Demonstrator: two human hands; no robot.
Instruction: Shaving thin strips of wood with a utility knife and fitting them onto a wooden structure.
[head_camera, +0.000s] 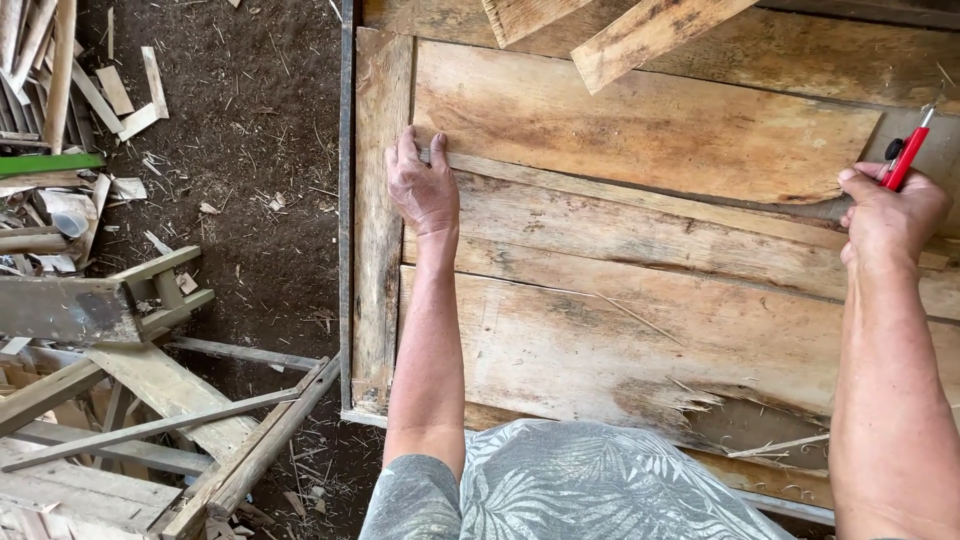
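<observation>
A: Entry, head view. Left hand (423, 188): arm stretched straight forward from the body, palm down, fingers spread and flat. Its grip is apart, clamped on nothing; it presses on the near edge of the upper plank (640, 125), where that plank overlaps the next one.

B: Noted. The thumb side?

A: The thumb points right, lying along the plank edge. The wrist is straight, the forearm runs up over the lower planks (600, 330).

B: Right hand (890, 215)?

A: The arm reaches forward along the right side of the frame, the wrist bent slightly inward. The fingers are curled together, and the grip is clamped on a red pen-like marker (908, 155). The marker slants up and to the right out of the fist; its tip lies close to the right end of the upper plank. Whether the tip touches the wood cannot be told.

B: Where are the boards?

A: Laid side by side on the counter, whose metal frame edge (346, 200) shows on the left. A vertical plank (378, 220) runs just beside that edge, under the left hand's little-finger side.

B: Surroundings?

A: Two loose boards (640, 35) lie angled at the top. Dirt floor (250, 150) to the left, with wood scraps (60, 100) and a wooden stool (100, 300) lying tipped.
</observation>
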